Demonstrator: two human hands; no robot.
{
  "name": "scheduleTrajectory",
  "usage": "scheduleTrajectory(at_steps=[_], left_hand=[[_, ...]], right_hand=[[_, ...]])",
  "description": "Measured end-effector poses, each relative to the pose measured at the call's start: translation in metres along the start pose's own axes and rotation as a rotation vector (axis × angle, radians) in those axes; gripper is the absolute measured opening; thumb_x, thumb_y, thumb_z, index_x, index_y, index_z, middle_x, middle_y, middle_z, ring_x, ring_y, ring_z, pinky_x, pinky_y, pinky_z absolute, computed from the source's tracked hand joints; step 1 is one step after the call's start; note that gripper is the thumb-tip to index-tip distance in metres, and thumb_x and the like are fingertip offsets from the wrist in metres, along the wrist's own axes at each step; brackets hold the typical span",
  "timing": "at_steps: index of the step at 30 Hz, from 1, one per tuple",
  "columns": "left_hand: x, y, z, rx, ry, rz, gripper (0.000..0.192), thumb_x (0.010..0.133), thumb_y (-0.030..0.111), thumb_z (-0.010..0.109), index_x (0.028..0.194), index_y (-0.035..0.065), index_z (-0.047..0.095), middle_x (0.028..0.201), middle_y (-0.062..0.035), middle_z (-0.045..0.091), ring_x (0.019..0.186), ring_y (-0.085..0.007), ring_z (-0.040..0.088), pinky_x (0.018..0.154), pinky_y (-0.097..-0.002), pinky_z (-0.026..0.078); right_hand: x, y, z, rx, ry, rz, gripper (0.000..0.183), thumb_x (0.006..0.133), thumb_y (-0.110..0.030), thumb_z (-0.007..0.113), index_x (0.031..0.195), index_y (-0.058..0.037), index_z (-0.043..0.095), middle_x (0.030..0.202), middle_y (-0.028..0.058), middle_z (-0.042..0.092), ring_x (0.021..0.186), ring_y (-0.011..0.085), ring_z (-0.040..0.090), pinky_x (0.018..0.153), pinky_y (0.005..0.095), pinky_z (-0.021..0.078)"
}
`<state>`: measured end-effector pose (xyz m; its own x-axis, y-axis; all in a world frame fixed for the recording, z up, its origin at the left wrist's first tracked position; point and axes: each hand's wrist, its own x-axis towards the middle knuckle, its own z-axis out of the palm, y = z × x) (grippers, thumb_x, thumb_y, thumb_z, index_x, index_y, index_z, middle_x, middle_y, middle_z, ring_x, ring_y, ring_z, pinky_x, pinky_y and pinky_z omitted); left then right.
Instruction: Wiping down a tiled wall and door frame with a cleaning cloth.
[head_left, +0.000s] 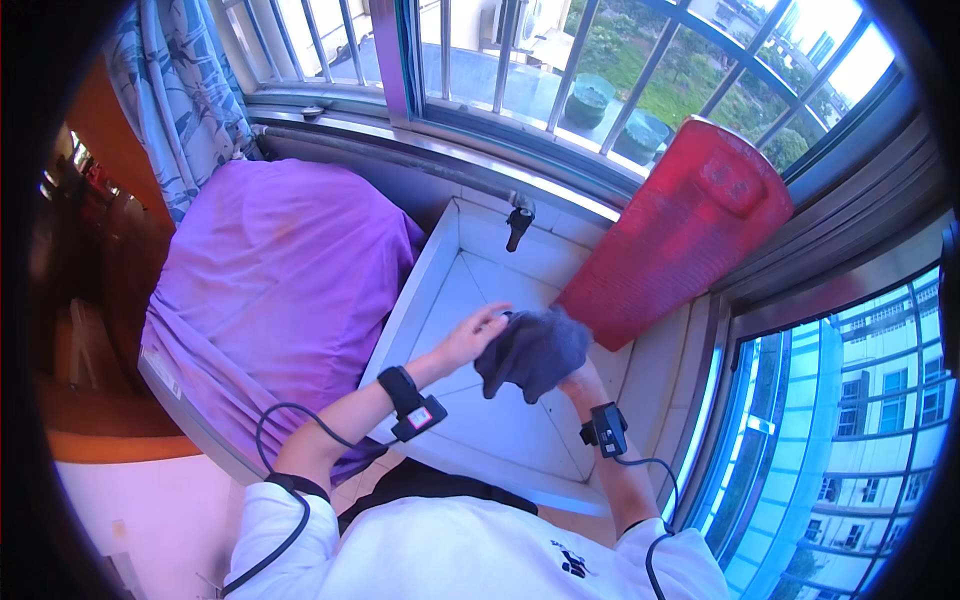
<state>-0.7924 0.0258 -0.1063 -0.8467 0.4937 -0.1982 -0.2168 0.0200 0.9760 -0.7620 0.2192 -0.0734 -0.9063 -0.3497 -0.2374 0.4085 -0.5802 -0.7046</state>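
A dark grey cloth (532, 352) hangs in loose folds above the white tiled sink (480, 431). At the cloth's upper left edge, my left hand (474, 335) pinches it between thumb and fingers. My right hand (579, 377) is on the cloth's right side, and the fabric drapes over it and hides its fingers. The cloth looks slightly blurred at its right edge. Beyond the cloth, a tap (519, 225) with a dark spout points down over the far side of the sink.
A red plastic washboard (675, 232) leans at the sink's right against the window. To the left stands a bulky object under a purple cloth cover (285, 277). A pipe (375, 154) runs below the barred window (517, 67). Patterned curtains (176, 97) hang at the far left.
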Motion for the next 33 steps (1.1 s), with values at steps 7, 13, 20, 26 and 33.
scheduleTrajectory(at_steps=[7,13,20,26,33], left_hand=[[0.023,0.027,0.053,-0.34,-0.252,-0.01,0.058,0.089,0.044,0.047,0.134,0.0176,0.022,0.123,-0.0035,0.045,0.115,-0.0216,0.043,0.09,-0.0456,0.04],[0.072,0.04,0.075,-0.829,-0.06,-0.116,0.046,0.091,0.03,0.047,0.131,0.0202,0.025,0.119,-0.0039,0.048,0.103,-0.022,0.053,0.089,-0.0493,0.04],[0.096,0.039,0.07,-0.885,-0.094,-0.093,0.042,0.09,0.03,0.05,0.125,0.0222,0.029,0.115,-0.0026,0.049,0.102,-0.0176,0.051,0.082,-0.0409,0.043],[0.096,0.04,0.081,-0.853,-0.103,-0.074,0.046,0.086,0.027,0.053,0.124,0.0237,0.027,0.117,-0.0025,0.046,0.104,-0.017,0.049,0.081,-0.0405,0.043],[0.09,0.041,0.082,-0.793,0.021,-0.192,0.054,0.086,0.027,0.052,0.129,0.0253,0.019,0.125,-0.0024,0.039,0.11,-0.0208,0.046,0.084,-0.0488,0.041]], right_hand=[[0.074,-0.045,-0.037,-1.201,0.327,-0.303,0.02,0.09,-0.014,0.048,0.108,-0.0069,0.047,0.097,0.0023,0.055,0.079,0.0104,0.056,0.062,0.024,0.0472],[0.122,-0.106,0.002,-1.682,0.091,-0.62,0.014,0.079,-0.001,0.049,0.089,-0.0023,0.059,0.088,0.0137,0.06,0.083,0.0257,0.058,0.075,0.0307,0.0458],[0.161,-0.117,0.019,-1.57,-0.128,-0.536,0.019,0.068,-0.004,0.059,0.086,0.0009,0.06,0.083,0.0198,0.061,0.08,0.0359,0.058,0.071,0.0372,0.0463],[0.174,-0.13,0.03,-1.946,-0.266,-0.453,0.013,0.066,-0.007,0.059,0.073,0.0038,0.06,0.072,0.0233,0.058,0.072,0.0392,0.057,0.065,0.0431,0.0452],[0.174,-0.119,0.043,-2.321,-0.343,-0.482,0.017,0.068,-0.015,0.052,0.066,-0.0004,0.06,0.071,0.0212,0.06,0.068,0.0351,0.059,0.06,0.0435,0.0457]])
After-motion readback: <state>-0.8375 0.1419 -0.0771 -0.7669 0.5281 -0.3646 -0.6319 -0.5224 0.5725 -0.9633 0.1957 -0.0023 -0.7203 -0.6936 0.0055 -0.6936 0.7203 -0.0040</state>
